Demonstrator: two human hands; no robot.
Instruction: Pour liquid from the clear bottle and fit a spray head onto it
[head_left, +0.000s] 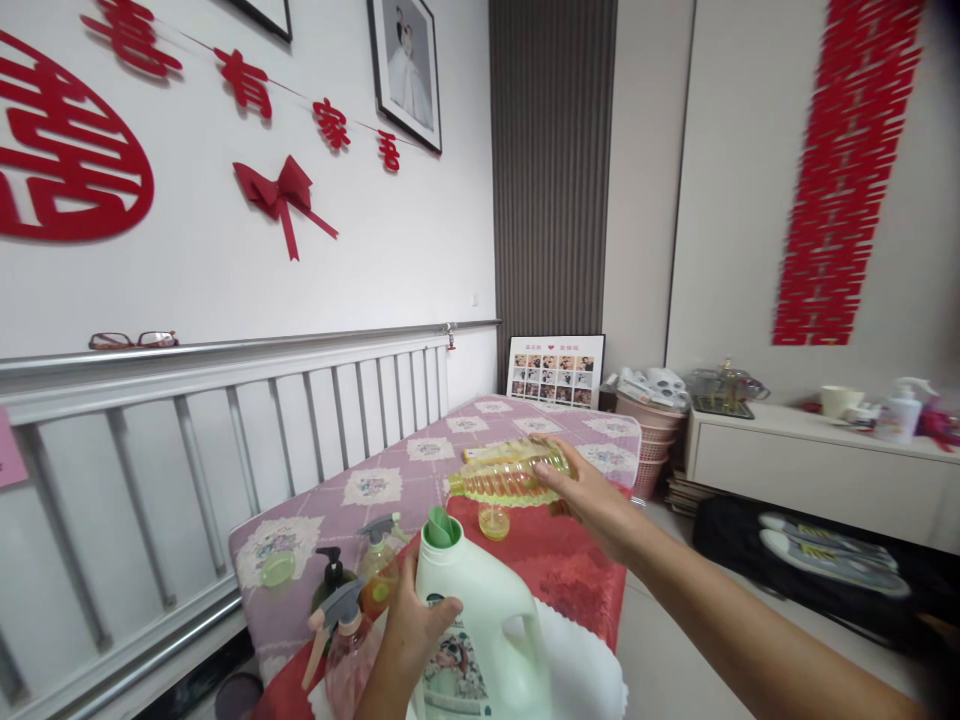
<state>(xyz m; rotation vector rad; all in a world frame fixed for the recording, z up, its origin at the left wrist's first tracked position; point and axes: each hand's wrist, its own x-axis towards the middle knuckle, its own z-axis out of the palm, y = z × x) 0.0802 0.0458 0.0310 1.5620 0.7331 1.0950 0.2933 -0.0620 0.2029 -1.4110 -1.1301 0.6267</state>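
My right hand (pixel 592 500) grips a clear plastic bottle of yellow liquid (pixel 510 477), held on its side above the table with its mouth pointing left. Below the mouth a small clear cup (pixel 494 520) with yellow liquid stands on the red cloth (pixel 559 570). My left hand (pixel 420 625) is wrapped round the upper body of a large white detergent jug (pixel 480 630) with a green spout (pixel 441 527) and an open cap. The jug stands upright at the near end of the table.
A black pump bottle (pixel 331 575), an amber spray bottle (pixel 379 565) and a pink spray bottle (pixel 346 650) stand left of the jug. A green lid (pixel 277 570) lies on the patterned tablecloth. A metal bed rail (pixel 225 400) runs along the left. A white cabinet (pixel 810 460) and pink baskets (pixel 652 440) stand at the right.
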